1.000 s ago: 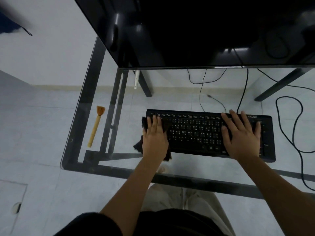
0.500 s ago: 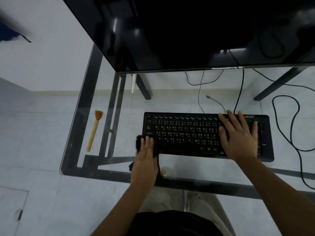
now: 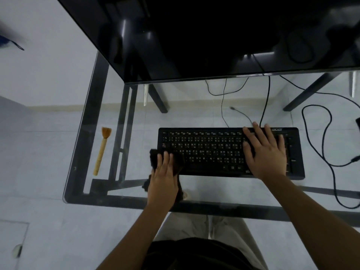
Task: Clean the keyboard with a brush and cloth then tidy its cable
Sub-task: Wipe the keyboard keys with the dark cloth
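**Inspector:** Near the front edge of the glass table (image 3: pixel 81 145), toward its middle, the keyboard (image 3: pixel 214 151) lies flat, long side parallel to that edge. The left hand (image 3: pixel 162 180) presses a dark cloth (image 3: pixel 153 158) onto the keyboard's front-left corner, fingers laid nearly flat over the fabric, which bunches beneath the palm and trails off toward the table's front edge. Whether any fingers curl round the cloth cannot be told.

**Assessor:** And the other hand?

**Inspector:** The right hand (image 3: pixel 266 152) rests spread and open on the keyboard's right portion, holding nothing, apparently steadying the board.

**Assessor:** Brush and cable?

**Inspector:** The brush (image 3: pixel 101 152) lies untouched near the table's left edge, bristles pointing to the rear. The cable (image 3: pixel 315 137) leaves the keyboard's rear edge and loops loosely toward the table's right edge, not yet tidied.

**Assessor:** Handling?

**Inspector:** In my judgement the keyboard is light and rigid, likely to slide on glass unless braced; the keys yield under pressure, so wiping should be moderate. The cloth is soft and limp, best worked under a flat palm. The cable is flexible and should be gathered along its loose loops, not pulled at the keyboard end.
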